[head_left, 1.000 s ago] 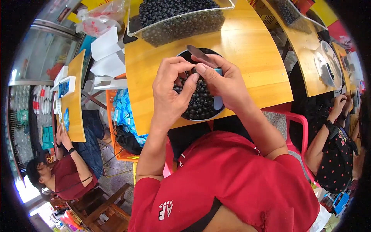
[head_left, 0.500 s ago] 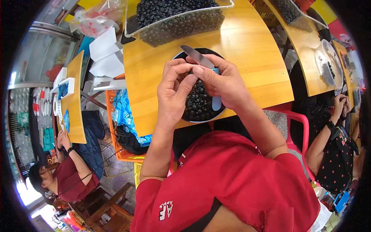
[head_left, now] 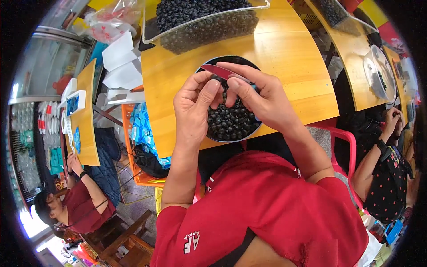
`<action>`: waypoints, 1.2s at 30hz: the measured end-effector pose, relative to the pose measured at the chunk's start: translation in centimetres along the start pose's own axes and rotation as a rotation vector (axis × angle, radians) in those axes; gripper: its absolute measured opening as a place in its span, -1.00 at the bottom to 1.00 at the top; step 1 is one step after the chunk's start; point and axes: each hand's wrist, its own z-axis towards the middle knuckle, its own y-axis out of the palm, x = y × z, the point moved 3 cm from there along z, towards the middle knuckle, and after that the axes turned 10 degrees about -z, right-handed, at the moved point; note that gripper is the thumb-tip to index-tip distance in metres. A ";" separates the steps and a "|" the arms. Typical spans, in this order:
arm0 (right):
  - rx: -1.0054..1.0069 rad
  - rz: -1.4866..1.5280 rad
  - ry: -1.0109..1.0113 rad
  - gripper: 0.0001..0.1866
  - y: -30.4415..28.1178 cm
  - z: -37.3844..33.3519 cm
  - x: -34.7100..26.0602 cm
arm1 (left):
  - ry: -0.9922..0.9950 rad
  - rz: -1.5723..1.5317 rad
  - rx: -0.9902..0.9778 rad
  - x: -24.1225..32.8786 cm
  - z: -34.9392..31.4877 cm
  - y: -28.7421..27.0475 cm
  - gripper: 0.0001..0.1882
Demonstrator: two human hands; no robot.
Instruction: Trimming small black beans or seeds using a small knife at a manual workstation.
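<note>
My right hand (head_left: 262, 95) is closed around a small knife (head_left: 222, 72). Its blade points left across the top of the bowl and reflects red; blue shows at its handle. My left hand (head_left: 192, 104) faces it, fingers curled and thumb bent in, close to the blade. What its fingertips pinch, if anything, is mostly hidden; something small and dark shows beside them. Below both hands stands a round dark bowl (head_left: 227, 58) on the wooden table (head_left: 289, 66). Small, glossy, round black pieces (head_left: 231, 122), like berries or beads, fill it.
A clear plastic bin (head_left: 207, 20) of similar black pieces stands at the table's far side. Left of the table, an orange crate (head_left: 130, 153) holds blue packets. A pink chair (head_left: 344, 138) is on my right. Co-workers sit at tables on both sides.
My hands have drawn slightly apart and my left hand has shifted left. The knife has tilted, its blade lower and flatter, and its handle is now mostly hidden behind my right hand.
</note>
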 end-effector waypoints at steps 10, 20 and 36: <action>-0.084 0.028 0.044 -0.63 -0.3 0.0 -0.4 | 0.000 0.053 -0.116 0.4 0.5 -0.5 -0.81; -0.139 0.127 0.115 -0.63 -0.5 0.3 0.9 | 0.010 0.069 -0.139 0.0 0.6 -0.9 -0.79; -0.011 0.172 0.124 -0.60 -0.1 0.0 0.9 | -0.021 -0.267 -0.028 -1.8 1.0 0.6 -0.77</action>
